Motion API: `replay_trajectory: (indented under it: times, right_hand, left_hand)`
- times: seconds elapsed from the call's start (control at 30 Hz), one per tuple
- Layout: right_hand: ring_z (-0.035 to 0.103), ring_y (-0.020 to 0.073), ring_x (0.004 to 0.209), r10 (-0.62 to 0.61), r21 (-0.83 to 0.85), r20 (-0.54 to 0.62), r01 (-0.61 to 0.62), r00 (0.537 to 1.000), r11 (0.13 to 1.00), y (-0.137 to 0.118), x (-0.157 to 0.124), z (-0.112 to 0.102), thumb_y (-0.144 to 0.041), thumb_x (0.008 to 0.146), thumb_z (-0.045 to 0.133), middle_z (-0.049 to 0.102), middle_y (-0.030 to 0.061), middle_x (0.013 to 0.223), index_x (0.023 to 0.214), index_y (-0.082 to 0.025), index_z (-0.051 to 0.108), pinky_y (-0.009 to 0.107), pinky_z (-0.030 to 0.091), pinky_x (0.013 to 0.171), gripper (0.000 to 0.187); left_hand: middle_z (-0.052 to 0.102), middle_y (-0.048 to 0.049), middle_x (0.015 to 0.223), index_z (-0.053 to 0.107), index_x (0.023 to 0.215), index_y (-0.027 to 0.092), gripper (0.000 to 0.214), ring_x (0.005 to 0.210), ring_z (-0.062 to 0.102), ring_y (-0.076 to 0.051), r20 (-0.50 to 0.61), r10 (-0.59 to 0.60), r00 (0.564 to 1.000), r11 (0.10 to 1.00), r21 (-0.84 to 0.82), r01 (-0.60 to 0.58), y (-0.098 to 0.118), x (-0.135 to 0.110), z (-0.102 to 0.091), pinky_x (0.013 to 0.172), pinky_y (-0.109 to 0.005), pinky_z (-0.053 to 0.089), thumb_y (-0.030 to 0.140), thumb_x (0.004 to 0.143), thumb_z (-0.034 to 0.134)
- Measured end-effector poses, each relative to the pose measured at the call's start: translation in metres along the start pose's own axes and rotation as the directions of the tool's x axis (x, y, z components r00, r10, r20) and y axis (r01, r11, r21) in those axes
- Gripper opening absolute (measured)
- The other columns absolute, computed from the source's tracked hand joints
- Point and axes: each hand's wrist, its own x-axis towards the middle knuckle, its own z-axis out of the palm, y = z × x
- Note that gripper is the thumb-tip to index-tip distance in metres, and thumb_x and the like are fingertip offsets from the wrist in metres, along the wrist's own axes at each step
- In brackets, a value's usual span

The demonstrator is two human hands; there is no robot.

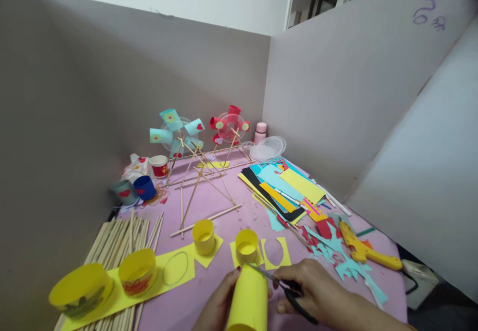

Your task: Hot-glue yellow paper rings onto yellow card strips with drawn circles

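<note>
My left hand [219, 298] is closed around a rolled yellow paper tube [248, 303] at the bottom centre of the head view. The scissors [293, 298], with dark handles, are gripped in my right hand [317, 283]. Their blades lie across the tube's top end; whether they bite into the paper I cannot tell. Just beyond stands a short yellow paper cup [246, 246] on a yellow square, and a second yellow cup [203, 237] is to its left. A yellow scrap [275, 253] with a round cut-out lies beside them.
Left, two wider yellow rings [80, 291] stand on a yellow strip [175, 271] over wooden sticks [119, 236]. Stick frames with blue [177, 132] and red paper wheels [228, 124] stand behind. Right lie paper sheets [302, 184], blue scraps [351, 266] and a yellow glue gun [364, 251].
</note>
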Motion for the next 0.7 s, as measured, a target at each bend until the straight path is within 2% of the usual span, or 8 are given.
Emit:
replay_trajectory:
  times: [0.17, 0.33, 0.4, 0.5, 0.6, 0.7]
  right_hand:
    - [0.038, 0.0089, 0.056, -0.023, 0.034, 0.035, 0.021, 0.999, 0.999, -0.002, -0.001, -0.002, -0.026, 0.071, 0.065, 0.046, -0.0072, 0.063, 0.088, -0.021, 0.067, 0.017, 0.030, 0.053, 0.018]
    - [0.051, 0.0142, 0.066, 0.052, -0.018, 0.032, -0.052, 0.998, 0.998, -0.002, -0.005, -0.010, -0.034, 0.072, 0.066, 0.062, -0.0011, 0.076, 0.110, -0.023, 0.065, 0.021, 0.038, 0.062, 0.040]
    - [0.057, 0.0185, 0.076, 0.051, -0.076, 0.020, -0.050, 0.998, 0.996, -0.002, -0.007, -0.012, -0.036, 0.072, 0.067, 0.067, 0.0033, 0.087, 0.115, -0.024, 0.063, 0.025, 0.041, 0.069, 0.045]
    - [0.060, 0.0228, 0.088, 0.019, -0.136, 0.034, -0.014, 0.999, 0.991, -0.004, -0.008, -0.013, -0.037, 0.073, 0.067, 0.067, 0.0062, 0.099, 0.118, -0.027, 0.060, 0.030, 0.043, 0.078, 0.047]
    - [0.060, 0.0242, 0.090, -0.001, -0.162, 0.014, 0.004, 1.000, 0.987, -0.007, -0.008, -0.011, -0.038, 0.074, 0.067, 0.066, 0.0067, 0.101, 0.118, -0.030, 0.060, 0.032, 0.044, 0.078, 0.046]
    - [0.061, 0.0218, 0.081, -0.027, -0.120, -0.010, 0.026, 1.000, 0.992, -0.007, -0.011, -0.011, -0.041, 0.073, 0.069, 0.067, 0.0053, 0.094, 0.117, -0.028, 0.061, 0.029, 0.045, 0.072, 0.046]
  left_hand:
    - [0.074, -0.0116, 0.072, 0.069, 0.080, 0.006, 0.035, 0.070, 0.069, -0.018, 0.011, 0.006, 1.000, 1.000, -0.023, -0.006, 0.000, -0.001, 0.002, 0.067, -0.025, 0.047, 0.033, 0.088, 0.048]
    - [0.073, -0.0101, 0.068, 0.068, 0.077, 0.009, 0.032, 0.061, 0.067, -0.016, -0.015, -0.009, 1.000, 0.999, -0.047, 0.008, 0.002, -0.003, 0.003, 0.062, -0.023, 0.047, 0.033, 0.087, 0.050]
    - [0.073, -0.0091, 0.066, 0.068, 0.075, 0.010, 0.030, 0.061, 0.067, -0.017, -0.027, -0.038, 0.999, 0.998, -0.051, 0.037, 0.002, -0.003, 0.003, 0.062, -0.024, 0.047, 0.032, 0.087, 0.052]
    - [0.074, -0.0088, 0.068, 0.067, 0.078, 0.010, 0.022, 0.063, 0.068, -0.018, -0.067, -0.012, 0.998, 0.998, -0.055, 0.009, 0.000, -0.002, 0.003, 0.066, -0.026, 0.049, 0.028, 0.085, 0.056]
    - [0.074, -0.0111, 0.071, 0.067, 0.079, 0.009, 0.025, 0.065, 0.069, -0.019, -0.096, -0.014, 0.995, 0.997, -0.071, 0.007, -0.003, -0.001, 0.002, 0.068, -0.029, 0.050, 0.031, 0.084, 0.057]
    - [0.074, -0.0114, 0.072, 0.068, 0.079, 0.008, 0.027, 0.065, 0.069, -0.019, -0.083, -0.028, 0.996, 0.994, -0.109, 0.019, -0.003, -0.002, 0.002, 0.067, -0.028, 0.050, 0.032, 0.085, 0.057]
